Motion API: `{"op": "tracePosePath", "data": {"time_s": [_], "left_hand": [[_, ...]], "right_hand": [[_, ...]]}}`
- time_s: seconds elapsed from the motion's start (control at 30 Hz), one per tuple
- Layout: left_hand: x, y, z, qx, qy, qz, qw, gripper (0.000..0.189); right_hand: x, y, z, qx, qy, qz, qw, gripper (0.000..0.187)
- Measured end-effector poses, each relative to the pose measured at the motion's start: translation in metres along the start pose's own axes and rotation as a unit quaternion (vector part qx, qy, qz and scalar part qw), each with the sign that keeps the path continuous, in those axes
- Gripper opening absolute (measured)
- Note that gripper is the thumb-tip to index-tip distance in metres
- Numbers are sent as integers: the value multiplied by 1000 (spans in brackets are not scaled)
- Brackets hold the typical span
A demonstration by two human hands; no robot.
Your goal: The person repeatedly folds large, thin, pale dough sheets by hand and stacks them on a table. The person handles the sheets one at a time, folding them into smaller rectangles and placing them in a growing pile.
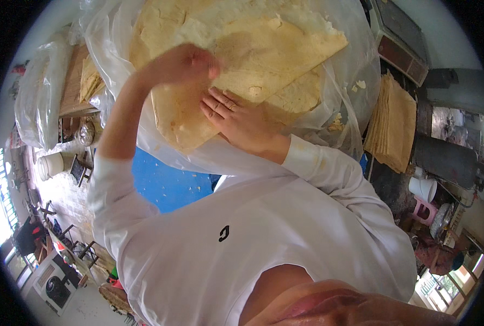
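Large, thin, yellowish flatbread-like sheets lie layered on translucent plastic sheeting in front of me. One front part tapers to a corner towards my body. My left hand, blurred and with curled fingers, is over the left part of the sheets; whether it pinches anything is not clear. My right hand lies flat, palm down, on the front part of the sheets near their lower edge, with a ring on one finger. Its thumb is mostly hidden.
A folded stack of similar brown sheets lies at the right, below a box-like appliance. More sheets and a plastic-covered pile are at the left. A white bucket and small stool stand on the floor. Crumbs lie on a blue surface.
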State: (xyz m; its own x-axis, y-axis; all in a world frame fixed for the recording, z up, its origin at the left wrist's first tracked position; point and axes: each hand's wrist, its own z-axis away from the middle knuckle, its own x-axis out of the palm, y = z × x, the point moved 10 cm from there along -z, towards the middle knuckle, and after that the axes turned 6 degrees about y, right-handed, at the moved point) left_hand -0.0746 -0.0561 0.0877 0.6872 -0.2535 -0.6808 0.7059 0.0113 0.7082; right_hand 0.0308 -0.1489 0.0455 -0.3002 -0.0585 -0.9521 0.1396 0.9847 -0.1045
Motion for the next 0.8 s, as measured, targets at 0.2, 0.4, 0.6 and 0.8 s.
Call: {"op": "tracePosePath", "data": {"time_s": [0.2,0.4,0.6,0.8], "left_hand": [[-65,-122,-85,-63,6,64,996,61],[-54,-21,-29,-59,411,-459,785,80],[63,-13,-20,41,379,-336,861,74],[13,-42,-47,24,361,-84,928,74]], "right_hand": [[29,80,44,369,198,-828,373,58],[25,84,43,338,228,-887,216,58],[-1,130,94,445,189,-744,461,51],[-86,160,55,133,198,-105,965,48]]}}
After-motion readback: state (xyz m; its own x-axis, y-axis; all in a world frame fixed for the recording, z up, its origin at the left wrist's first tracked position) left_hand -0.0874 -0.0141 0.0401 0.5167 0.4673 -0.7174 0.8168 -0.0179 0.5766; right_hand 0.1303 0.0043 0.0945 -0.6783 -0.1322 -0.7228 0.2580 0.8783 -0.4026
